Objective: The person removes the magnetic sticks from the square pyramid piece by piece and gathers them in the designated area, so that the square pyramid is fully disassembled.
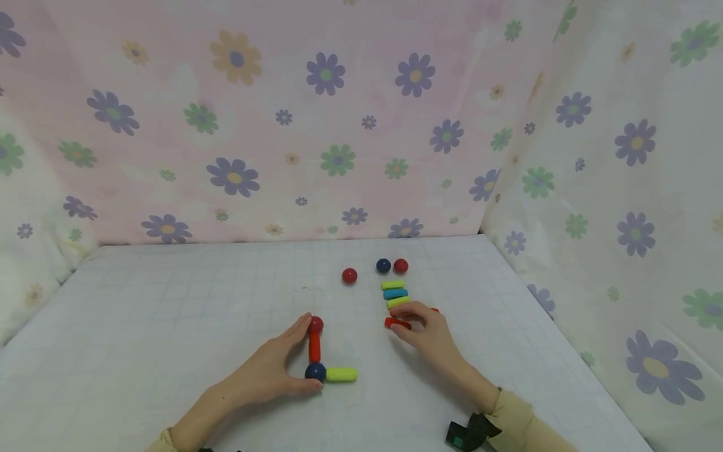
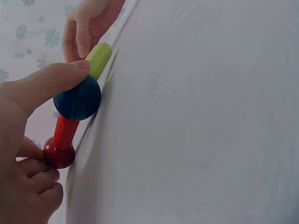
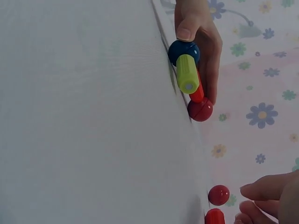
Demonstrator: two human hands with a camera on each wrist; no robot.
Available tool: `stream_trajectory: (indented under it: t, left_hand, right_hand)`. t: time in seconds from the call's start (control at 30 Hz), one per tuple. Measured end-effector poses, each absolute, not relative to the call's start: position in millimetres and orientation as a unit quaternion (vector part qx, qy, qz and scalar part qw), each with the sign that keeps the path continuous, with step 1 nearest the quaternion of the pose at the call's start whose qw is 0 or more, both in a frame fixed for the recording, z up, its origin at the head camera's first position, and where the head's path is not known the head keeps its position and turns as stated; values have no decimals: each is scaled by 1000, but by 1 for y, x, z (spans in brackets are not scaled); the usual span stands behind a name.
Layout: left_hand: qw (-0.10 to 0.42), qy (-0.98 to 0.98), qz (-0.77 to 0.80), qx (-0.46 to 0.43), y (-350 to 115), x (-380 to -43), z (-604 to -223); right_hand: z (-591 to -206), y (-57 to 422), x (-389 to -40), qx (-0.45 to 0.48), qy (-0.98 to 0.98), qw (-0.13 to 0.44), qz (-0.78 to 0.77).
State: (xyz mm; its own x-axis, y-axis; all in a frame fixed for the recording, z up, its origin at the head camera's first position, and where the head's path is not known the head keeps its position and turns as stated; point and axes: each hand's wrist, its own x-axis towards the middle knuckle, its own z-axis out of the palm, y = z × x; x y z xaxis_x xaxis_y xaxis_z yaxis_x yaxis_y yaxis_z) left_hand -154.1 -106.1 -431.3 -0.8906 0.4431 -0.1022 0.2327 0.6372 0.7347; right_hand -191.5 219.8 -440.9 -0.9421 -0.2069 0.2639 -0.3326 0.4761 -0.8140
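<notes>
My left hand spans an L-shaped magnetic stick-and-ball piece, thumb against the dark blue ball and fingers at the red ball. Between those balls runs a red stick. A yellow-green stick juts right from the blue ball; its free end shows a silvery dot in the right wrist view. Over the loose red sticks reaches my right hand, thumb and forefinger parted around one of them. In the right wrist view its fingertips stand off from a red stick.
Beyond my right hand lie loose yellow-green sticks and a blue stick. Farther back are a dark blue ball and two red balls, one beside it, one to the left. Flowered curtains border the white table.
</notes>
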Motion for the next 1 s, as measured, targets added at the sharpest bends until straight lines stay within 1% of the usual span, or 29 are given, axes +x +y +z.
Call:
stream_trajectory:
  t: [0.17,0.5,0.73,1.0]
  left_hand:
    - [137,896,378,188,-106,-154,-432]
    - [139,893,385,186,-107,-154,-433]
    - [135,892,386,190,-107,-154,-435]
    - [134,894,383,191,-108,-155,-434]
  right_hand:
    - [-432,199,-191,171,-851,14,497]
    - [-424,155,-189,253,-820,-49,512]
    - [-426,148,-185,257,-813,-111,511]
    - [-433,143,-182,278,-798,-161,510]
